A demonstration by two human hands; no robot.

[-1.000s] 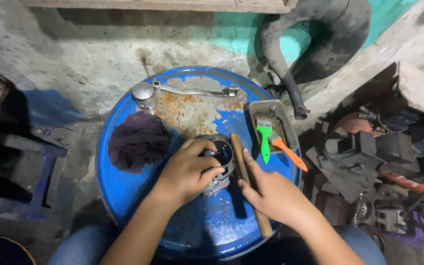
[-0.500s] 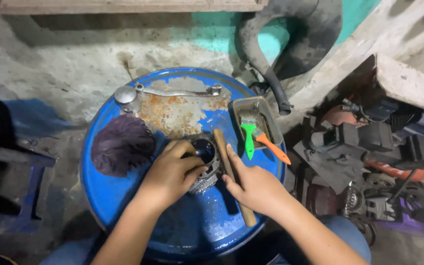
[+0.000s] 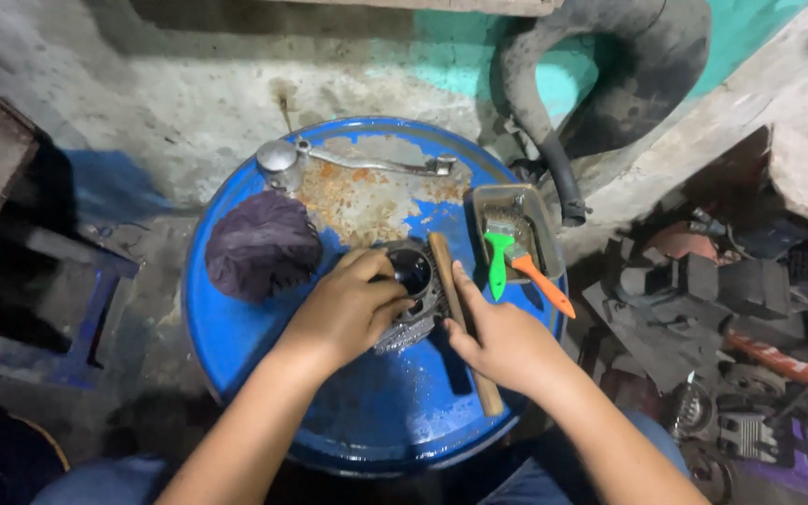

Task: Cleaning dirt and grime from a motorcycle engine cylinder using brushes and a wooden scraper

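A finned metal engine cylinder (image 3: 415, 281) with a dark bore lies near the middle of a blue drum top (image 3: 236, 327). My left hand (image 3: 348, 309) rests over its left side, fingers curled onto the rim. My right hand (image 3: 502, 341) holds a long wooden stick (image 3: 443, 266), which lies along the cylinder's right side and runs back under my palm toward the drum's front edge.
A dark purple rag (image 3: 262, 245) lies at the drum's left. A metal kick lever (image 3: 367, 164) lies at the back. A small tray (image 3: 516, 210) with a green brush (image 3: 497, 257) and an orange brush (image 3: 542, 281) sits right. Black hose (image 3: 554, 159) behind; engine parts (image 3: 731, 309) piled right.
The view has shifted, with the drum sitting more centred and lower in the frame. Both hands stay on the cylinder and the stick, which have hardly moved on the drum.
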